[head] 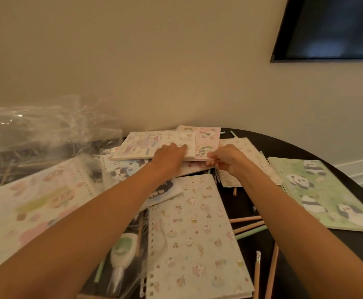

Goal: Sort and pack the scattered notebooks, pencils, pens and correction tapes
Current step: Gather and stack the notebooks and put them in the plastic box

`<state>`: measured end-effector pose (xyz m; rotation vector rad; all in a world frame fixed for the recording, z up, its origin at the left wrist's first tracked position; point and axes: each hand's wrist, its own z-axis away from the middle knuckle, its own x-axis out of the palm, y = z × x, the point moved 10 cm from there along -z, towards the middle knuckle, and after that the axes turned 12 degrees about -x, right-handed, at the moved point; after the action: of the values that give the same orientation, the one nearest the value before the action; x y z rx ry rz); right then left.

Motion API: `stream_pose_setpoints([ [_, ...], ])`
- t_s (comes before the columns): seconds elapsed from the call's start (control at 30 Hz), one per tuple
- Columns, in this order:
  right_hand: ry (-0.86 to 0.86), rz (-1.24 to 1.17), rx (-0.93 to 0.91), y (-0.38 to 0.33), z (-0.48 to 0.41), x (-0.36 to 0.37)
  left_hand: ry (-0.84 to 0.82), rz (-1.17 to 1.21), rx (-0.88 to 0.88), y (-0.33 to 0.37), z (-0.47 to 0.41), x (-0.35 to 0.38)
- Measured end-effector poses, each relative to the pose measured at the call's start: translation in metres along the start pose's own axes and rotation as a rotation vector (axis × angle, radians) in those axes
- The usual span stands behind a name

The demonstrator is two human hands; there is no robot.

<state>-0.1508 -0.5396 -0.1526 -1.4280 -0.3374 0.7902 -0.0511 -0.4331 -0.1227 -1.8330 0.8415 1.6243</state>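
Several spiral notebooks lie scattered over a dark round table [292, 145]. My left hand [169, 157] rests flat on a white cartoon notebook [152, 145] at the far middle. My right hand [227, 159] pinches the near edge of a pink panda notebook [206, 139] beside it. Closer to me lie a white ice-cream-print notebook [195, 238], a green panda notebook [327, 190] at the right and a pastel notebook [36, 203] at the left. Loose pencils [249, 225] lie between the notebooks. A green correction tape [123, 249] in clear wrap sits near the front.
A heap of clear plastic bags [36, 130] fills the far left of the table. The table stands against a beige wall, with a dark screen [335, 29] mounted at the upper right. More pencils [271, 272] lie near the front right edge.
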Motion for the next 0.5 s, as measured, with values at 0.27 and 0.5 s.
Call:
stream_pose_setpoints([
  [0.27, -0.191, -0.238, -0.083, -0.006, 0.004, -0.003, 0.007, -0.015, 0.156, 0.024, -0.003, -0.001],
  [0.5, 0.262, 0.238, -0.06, 0.007, -0.023, -0.062, 0.189, -0.167, 0.179, 0.037, -0.001, -0.023],
])
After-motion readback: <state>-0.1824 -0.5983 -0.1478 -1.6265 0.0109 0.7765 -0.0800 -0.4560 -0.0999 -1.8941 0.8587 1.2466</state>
